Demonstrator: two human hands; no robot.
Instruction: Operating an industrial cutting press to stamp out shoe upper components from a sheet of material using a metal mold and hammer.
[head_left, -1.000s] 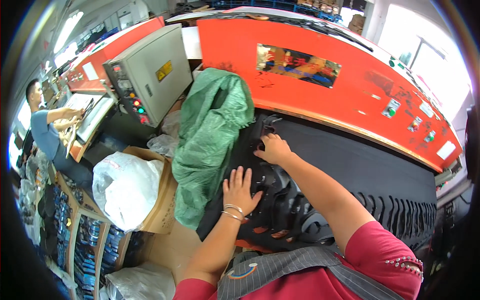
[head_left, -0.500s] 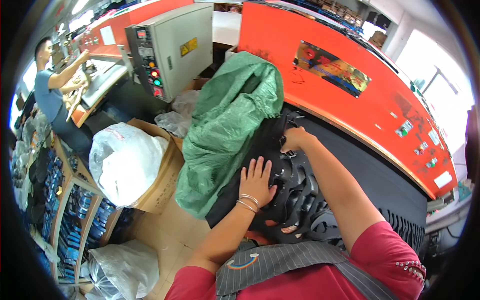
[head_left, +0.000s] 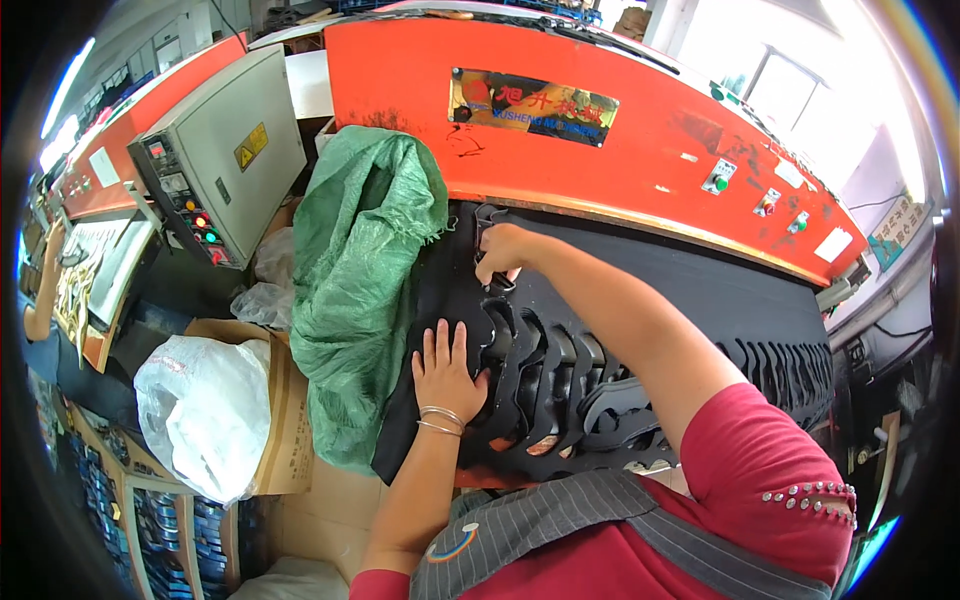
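My left hand lies flat with fingers stretched out on a black foam-like sheet, near its left edge. Farther off, my right hand is closed on a thin-edged metal cutting die, which rests on the sheet beside the press. My fingers hide much of the die. To the right of my left hand, curved openings and strips run through the sheet, and loose cut pieces lie among them.
An orange press stands behind the sheet. A bunched green woven sack lies at the left, near a carton with a white plastic bag. A grey control cabinet stands behind; a co-worker's arm shows far left.
My view has swung to the right, so the press and sack appear farther left. My left hand still presses the sheet. My right hand remains on the die near the press.
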